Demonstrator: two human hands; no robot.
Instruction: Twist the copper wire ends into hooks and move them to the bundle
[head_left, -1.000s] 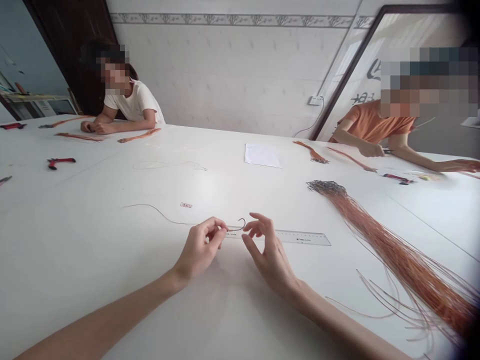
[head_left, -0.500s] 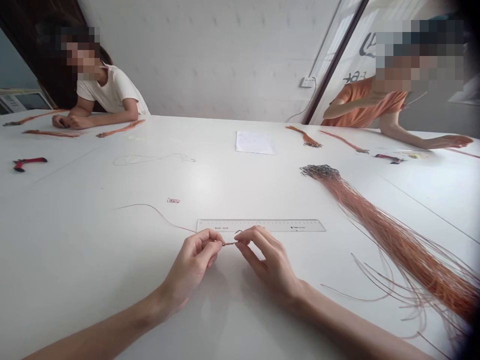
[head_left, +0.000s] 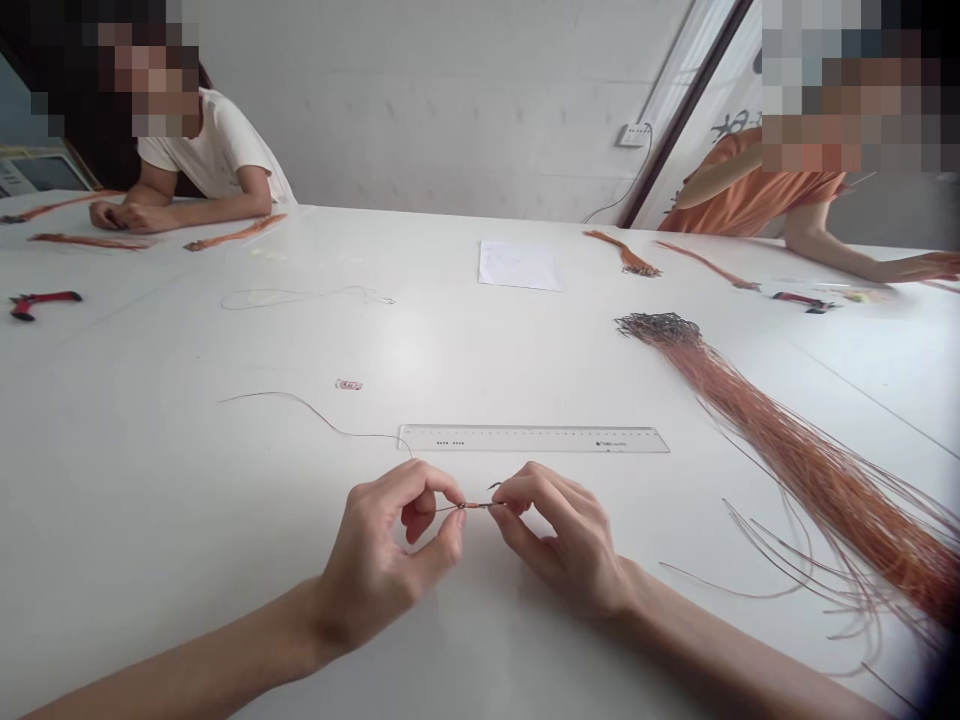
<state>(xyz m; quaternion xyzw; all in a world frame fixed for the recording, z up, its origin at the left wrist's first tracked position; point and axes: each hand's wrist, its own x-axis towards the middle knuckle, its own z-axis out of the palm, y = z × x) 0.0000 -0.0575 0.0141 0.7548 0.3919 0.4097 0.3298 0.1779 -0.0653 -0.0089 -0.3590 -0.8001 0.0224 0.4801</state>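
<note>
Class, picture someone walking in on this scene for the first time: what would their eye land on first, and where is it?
First comes the long bundle of copper-coloured wires fanning across the right of the white table. At near centre, the left hand and right hand pinch a thin wire just below a clear ruler. Across the table sit a person in a white shirt and a person in an orange top.
</note>
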